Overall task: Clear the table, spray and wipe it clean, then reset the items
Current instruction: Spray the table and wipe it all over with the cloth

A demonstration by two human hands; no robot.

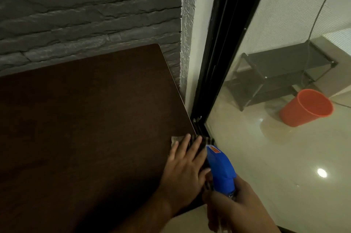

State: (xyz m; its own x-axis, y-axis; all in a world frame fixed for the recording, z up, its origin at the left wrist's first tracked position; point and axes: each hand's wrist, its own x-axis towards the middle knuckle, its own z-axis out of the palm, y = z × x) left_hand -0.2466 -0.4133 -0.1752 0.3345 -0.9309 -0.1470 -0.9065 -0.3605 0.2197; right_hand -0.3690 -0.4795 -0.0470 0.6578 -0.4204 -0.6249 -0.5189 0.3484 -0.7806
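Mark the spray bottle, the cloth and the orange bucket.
spray bottle [220, 168], head view, on its blue trigger head.
cloth [175, 139], head view, on the pale corner showing past the fingers.
orange bucket [296, 115], head view, on its outer wall.

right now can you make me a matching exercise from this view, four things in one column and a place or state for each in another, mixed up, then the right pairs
Things:
1. cloth
2. spray bottle
3. orange bucket
4. table

Places or states:
A. held in the right hand
B. on the glossy floor behind the glass
C. pressed flat under the left hand at the table's right edge
D. dark brown top, against the grey stone wall

Pairs: 1-C, 2-A, 3-B, 4-D
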